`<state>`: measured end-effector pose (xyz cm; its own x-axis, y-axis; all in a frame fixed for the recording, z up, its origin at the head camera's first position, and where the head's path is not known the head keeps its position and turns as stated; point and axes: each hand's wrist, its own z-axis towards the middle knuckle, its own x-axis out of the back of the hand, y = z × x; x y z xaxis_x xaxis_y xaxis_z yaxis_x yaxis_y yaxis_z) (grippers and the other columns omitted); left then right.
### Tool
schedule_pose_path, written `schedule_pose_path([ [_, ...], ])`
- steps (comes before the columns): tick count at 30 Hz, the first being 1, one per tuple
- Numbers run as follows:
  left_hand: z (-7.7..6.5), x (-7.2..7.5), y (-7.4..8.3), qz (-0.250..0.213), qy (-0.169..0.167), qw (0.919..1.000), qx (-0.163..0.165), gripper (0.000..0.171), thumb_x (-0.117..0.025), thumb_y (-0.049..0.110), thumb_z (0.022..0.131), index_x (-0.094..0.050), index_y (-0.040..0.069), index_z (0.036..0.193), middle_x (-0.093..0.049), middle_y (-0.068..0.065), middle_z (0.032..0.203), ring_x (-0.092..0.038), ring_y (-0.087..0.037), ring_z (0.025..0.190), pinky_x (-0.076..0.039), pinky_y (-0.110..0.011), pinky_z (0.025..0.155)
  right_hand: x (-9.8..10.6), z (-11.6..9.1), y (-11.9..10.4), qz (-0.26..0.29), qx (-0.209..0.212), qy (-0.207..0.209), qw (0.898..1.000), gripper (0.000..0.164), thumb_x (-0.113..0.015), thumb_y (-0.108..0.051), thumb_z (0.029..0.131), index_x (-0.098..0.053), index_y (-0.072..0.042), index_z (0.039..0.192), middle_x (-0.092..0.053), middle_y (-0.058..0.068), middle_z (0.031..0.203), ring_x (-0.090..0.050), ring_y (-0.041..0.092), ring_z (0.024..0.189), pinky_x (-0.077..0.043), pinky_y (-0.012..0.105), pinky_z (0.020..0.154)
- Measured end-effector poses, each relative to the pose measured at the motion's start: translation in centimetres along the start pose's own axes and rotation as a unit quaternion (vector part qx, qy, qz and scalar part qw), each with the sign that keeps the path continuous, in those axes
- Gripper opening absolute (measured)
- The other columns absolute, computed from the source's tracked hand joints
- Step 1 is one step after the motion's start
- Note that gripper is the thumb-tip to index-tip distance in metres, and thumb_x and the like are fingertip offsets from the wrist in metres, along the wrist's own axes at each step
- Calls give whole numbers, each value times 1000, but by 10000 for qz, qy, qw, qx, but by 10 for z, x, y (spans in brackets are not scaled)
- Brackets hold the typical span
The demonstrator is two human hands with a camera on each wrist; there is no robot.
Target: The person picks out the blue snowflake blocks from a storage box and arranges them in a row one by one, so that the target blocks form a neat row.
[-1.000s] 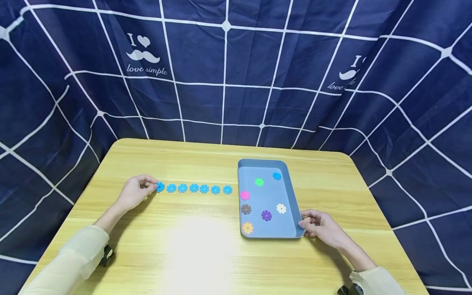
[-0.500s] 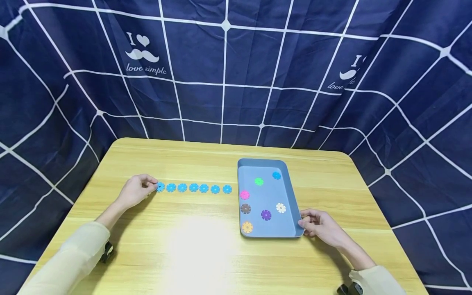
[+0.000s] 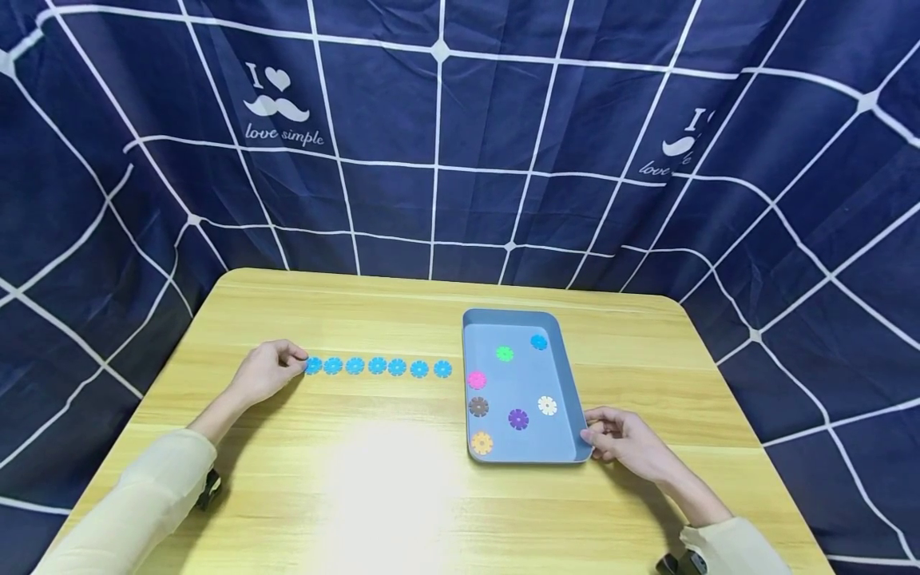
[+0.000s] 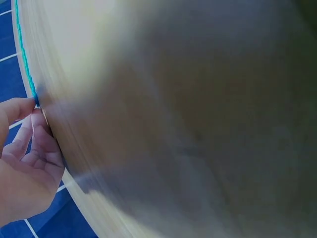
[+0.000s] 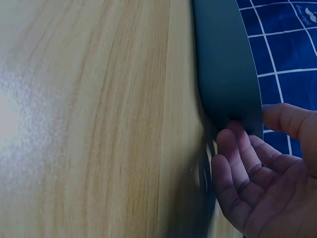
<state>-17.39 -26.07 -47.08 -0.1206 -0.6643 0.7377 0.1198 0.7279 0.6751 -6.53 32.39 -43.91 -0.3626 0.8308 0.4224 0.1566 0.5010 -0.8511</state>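
Note:
Several blue notched plastic discs (image 3: pixel 377 365) lie flat in a straight row across the left half of the table. My left hand (image 3: pixel 264 374) pinches the leftmost blue disc (image 3: pixel 314 365) by its edge, thumb and forefinger together in the left wrist view. To the right of the row stands a shallow grey-blue tray (image 3: pixel 525 454). Its near right corner is gripped by my right hand (image 3: pixel 628 446), thumb at the rim and fingers against the outer wall in the right wrist view.
Inside the tray lie single notched discs: green (image 3: pixel 505 354), blue (image 3: pixel 538 342), pink (image 3: pixel 477 380), brown (image 3: pixel 478 407), purple (image 3: pixel 518 419), cream (image 3: pixel 548 406) and orange (image 3: pixel 481 443). A dark blue checked curtain (image 3: pixel 388 200) surrounds the wooden table (image 3: pixel 273 495).

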Motion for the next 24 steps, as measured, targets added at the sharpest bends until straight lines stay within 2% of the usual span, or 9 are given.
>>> schedule_pose_path([
  [5, 0, 0, -2, 40, 29, 10000, -8, 18, -69, 13, 97, -74, -2, 107, -74, -10, 86, -62, -13, 77, -46, -26, 70, -1, 0, 0, -1, -6, 14, 10000, 47, -66, -7, 100, -50, 23, 134, -70, 13, 98, -67, 10, 75, -60, 25, 67],
  [10, 1, 0, 3, -119, 17, 9999, 38, 21, -69, 16, 100, -73, -3, 110, -75, -13, 88, -62, -15, 70, -45, -26, 63, -1, 1, 0, 11, -18, 4, 10000, 48, -66, -6, 100, -50, 23, 135, -70, 14, 98, -67, 10, 75, -60, 25, 67],
  [16, 7, -3, 19, -425, 78, 9991, -44, 24, -70, 18, 101, -72, -3, 113, -76, -16, 94, -75, -30, 87, -49, -25, 64, 0, 0, 0, 56, -46, -8, 10000, 49, -66, -7, 101, -50, 22, 136, -71, 15, 99, -67, 9, 76, -60, 25, 67],
  [24, 16, -23, 50, -826, 67, 9958, -391, 20, -69, 14, 100, -73, -2, 113, -75, -18, 99, -70, -20, 75, -52, -24, 68, 0, -1, 0, -14, -20, 20, 10000, 48, -66, -8, 101, -50, 22, 136, -72, 17, 102, -67, 9, 77, -61, 26, 68],
])
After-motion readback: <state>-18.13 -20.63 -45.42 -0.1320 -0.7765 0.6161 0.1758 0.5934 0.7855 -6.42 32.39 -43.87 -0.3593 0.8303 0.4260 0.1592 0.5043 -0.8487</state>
